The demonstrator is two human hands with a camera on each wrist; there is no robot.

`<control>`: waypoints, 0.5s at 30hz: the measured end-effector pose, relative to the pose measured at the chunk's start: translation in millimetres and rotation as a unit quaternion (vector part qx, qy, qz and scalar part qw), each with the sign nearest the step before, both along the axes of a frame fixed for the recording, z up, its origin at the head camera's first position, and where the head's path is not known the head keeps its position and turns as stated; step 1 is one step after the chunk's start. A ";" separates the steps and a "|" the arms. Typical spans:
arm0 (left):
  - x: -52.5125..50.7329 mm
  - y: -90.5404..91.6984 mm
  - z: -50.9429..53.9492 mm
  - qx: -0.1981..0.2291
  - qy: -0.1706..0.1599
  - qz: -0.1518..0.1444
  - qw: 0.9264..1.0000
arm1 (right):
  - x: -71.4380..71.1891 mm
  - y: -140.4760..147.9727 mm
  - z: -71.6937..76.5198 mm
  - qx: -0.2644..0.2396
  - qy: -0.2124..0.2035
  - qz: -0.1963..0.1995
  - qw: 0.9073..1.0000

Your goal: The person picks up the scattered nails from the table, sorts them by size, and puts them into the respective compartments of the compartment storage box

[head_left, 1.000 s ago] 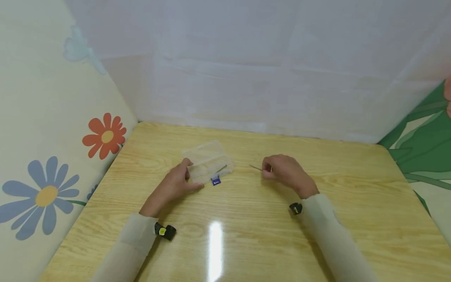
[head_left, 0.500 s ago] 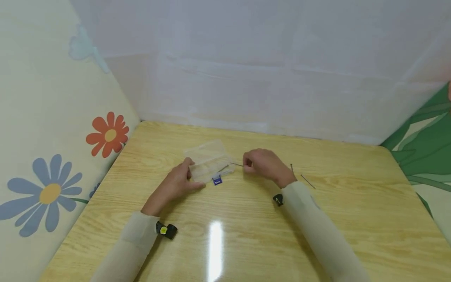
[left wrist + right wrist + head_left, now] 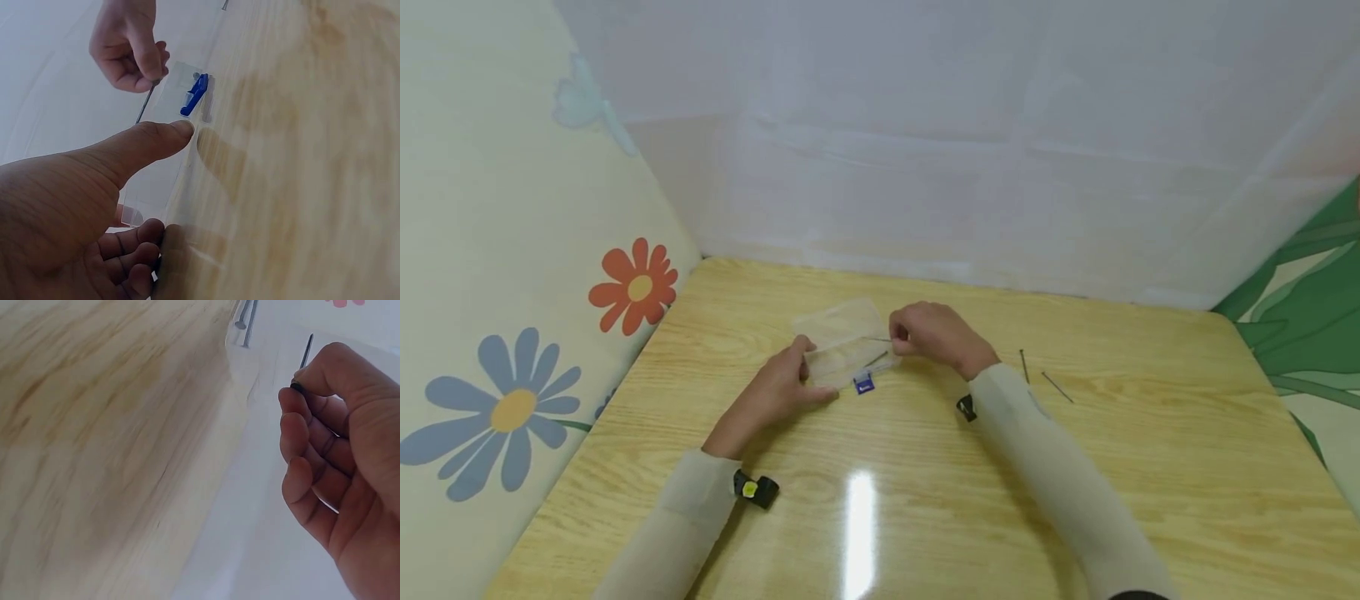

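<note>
In the right wrist view, two nails [image 3: 251,324] toward one o'clock — both cut by the top edge.

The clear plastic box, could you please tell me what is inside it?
At least one nail lies inside the clear plastic box. The left hand covers part of its left end, so anything behind it cannot be seen.
</note>
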State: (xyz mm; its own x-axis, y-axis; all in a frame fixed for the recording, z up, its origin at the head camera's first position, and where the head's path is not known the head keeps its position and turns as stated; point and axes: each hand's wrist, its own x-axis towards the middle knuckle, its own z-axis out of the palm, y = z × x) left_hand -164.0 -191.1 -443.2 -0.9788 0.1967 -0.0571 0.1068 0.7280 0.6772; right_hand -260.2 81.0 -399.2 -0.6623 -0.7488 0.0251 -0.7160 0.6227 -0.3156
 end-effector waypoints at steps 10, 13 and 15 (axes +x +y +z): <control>-2.9 -0.2 -1.4 0.006 0.000 0.004 1.000 | -4.0 -18.8 1.2 0.012 0.006 0.008 1.000; -2.4 -0.3 -2.0 0.006 -0.001 0.004 1.000 | -3.6 -19.8 0.3 0.012 -0.003 0.007 1.000; -1.9 -0.5 -2.7 0.007 -0.002 0.004 1.000 | -3.0 -18.8 -1.1 0.012 -0.005 0.006 1.000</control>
State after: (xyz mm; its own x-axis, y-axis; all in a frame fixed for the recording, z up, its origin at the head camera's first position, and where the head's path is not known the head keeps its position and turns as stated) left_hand -165.9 -191.6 -445.9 -0.9801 0.1899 -0.0579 0.0986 0.7187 0.6883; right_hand -263.2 62.2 -400.3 -0.6540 -0.7565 -0.0007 -0.7197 0.6224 -0.3077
